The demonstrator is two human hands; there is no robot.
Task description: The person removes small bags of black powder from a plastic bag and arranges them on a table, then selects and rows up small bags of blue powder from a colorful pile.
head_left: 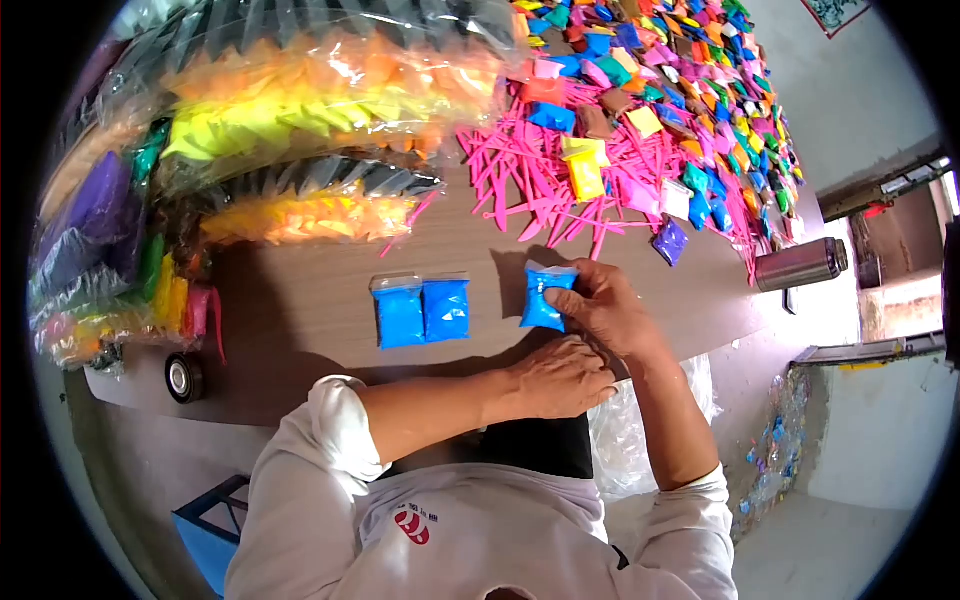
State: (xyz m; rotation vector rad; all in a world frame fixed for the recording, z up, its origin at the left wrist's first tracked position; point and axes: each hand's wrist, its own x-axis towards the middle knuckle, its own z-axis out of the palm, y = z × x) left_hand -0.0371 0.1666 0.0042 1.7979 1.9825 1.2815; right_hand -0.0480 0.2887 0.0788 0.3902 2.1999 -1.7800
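Note:
Between the thumb and fingers of my right hand point(607, 308) is a small blue packet point(541, 302), held just above the tabletop. My left hand point(563, 378) is at the table's front edge, below my right hand, with its fingers curled inward. Whatever those fingers hold, if anything, is hidden. Two more blue packets, the left one point(400, 315) and the right one point(446, 310), lie side by side on the table to the left. A clear plastic bag point(645, 425) hangs at the table edge beside my left hand.
Large clear bags of coloured packets point(300, 130) fill the table's back left. At the back right lie pink plastic sticks point(520, 180) and a heap of colourful packets point(670, 80). A metal flask point(800, 264) lies at the right edge, a roll of tape point(183, 378) at the left.

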